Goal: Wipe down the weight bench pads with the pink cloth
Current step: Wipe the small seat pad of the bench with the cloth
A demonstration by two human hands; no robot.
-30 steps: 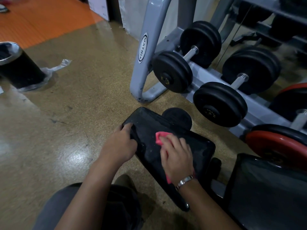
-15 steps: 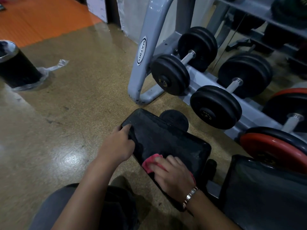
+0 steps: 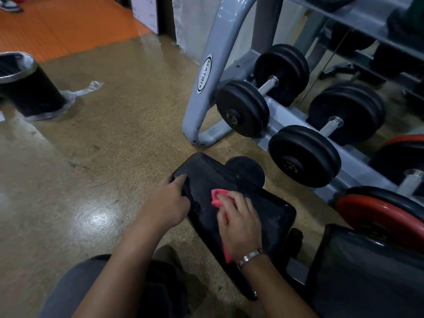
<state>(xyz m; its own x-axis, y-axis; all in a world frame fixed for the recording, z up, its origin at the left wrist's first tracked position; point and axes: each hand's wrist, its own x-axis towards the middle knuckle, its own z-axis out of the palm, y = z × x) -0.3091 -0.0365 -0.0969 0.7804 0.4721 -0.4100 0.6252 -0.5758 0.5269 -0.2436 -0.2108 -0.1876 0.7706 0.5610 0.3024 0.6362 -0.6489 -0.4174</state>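
A black bench seat pad [image 3: 270, 210] slants across the lower middle of the view. My left hand [image 3: 167, 203] grips the pad's left edge, fingers curled over the rim. My right hand [image 3: 241, 223] lies flat on the pad and presses the pink cloth [image 3: 218, 198] against it; the cloth peeks out past my fingertips and again under my wrist. A second, larger black pad [image 3: 371, 271] sits at the lower right.
A grey dumbbell rack [image 3: 204, 88] with black dumbbells [image 3: 243, 109] stands just behind the pad. Red weight plates [image 3: 376, 216] lie at the right. A black round bin [image 3: 27, 88] with a plastic liner stands on the tan floor at the left.
My right hand has slid the cloth from the pad's near edge back up toward its middle. The left hand has kept its hold on the pad's edge.
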